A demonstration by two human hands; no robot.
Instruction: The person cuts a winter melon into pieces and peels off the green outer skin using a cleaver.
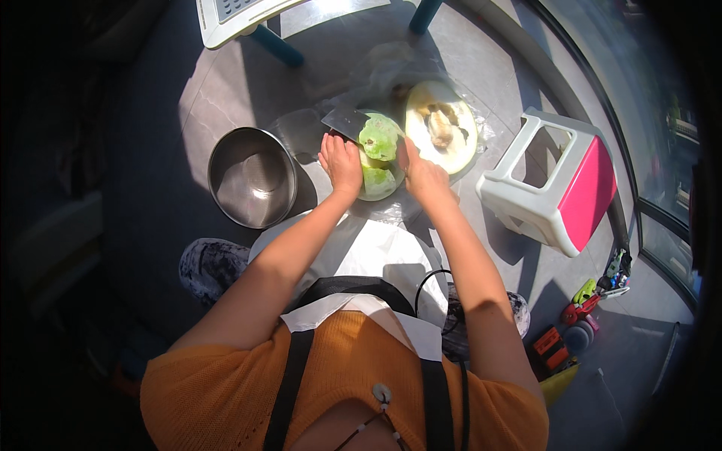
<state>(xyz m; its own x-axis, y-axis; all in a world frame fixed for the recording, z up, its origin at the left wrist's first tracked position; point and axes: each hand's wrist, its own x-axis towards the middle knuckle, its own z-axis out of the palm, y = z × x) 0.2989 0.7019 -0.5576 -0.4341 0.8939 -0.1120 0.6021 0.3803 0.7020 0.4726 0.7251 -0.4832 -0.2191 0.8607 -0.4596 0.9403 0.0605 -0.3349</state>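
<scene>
Low in front of me, a green-skinned winter melon piece [379,183] rests on clear plastic sheeting [389,211]. A peeled-looking pale green patch [379,137] shows at its top. My left hand [343,163] presses against the melon's left side, its fingers pointing away from me. The broad blade of a cleaver [345,119] sticks out past those fingertips; its middle is hidden by the melon. At the melon's right side my right hand [427,175] is closed, seemingly around the cleaver's handle, which is mostly covered. Beyond it lies a halved winter melon [445,152], white flesh and seed core facing up.
A deep metal bowl [254,177] stands at the left. To the right, a white plastic stool with a pink panel [547,180] lies on its side. Toys [581,315] sit by the curved window. A white-topped piece with teal legs [282,48] stands ahead.
</scene>
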